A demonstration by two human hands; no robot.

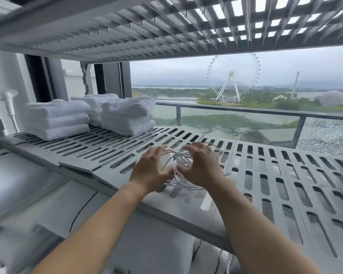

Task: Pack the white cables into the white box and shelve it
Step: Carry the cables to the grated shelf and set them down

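Observation:
A loose bundle of thin white cables [181, 161] lies on the grey slatted shelf [285, 184], near its front edge. My left hand [151, 169] cups the bundle from the left and my right hand [200, 165] from the right. Fingers of both hands curl around the loops, and some loops stick out past my right hand. No white box shows in this view.
Three stacks of folded white towels [57, 119] sit at the shelf's back left. Another slatted shelf [127, 30] hangs close overhead. Behind the shelf is a window with a balcony rail [246, 111]. A grey cushioned surface [48, 214] lies below the shelf.

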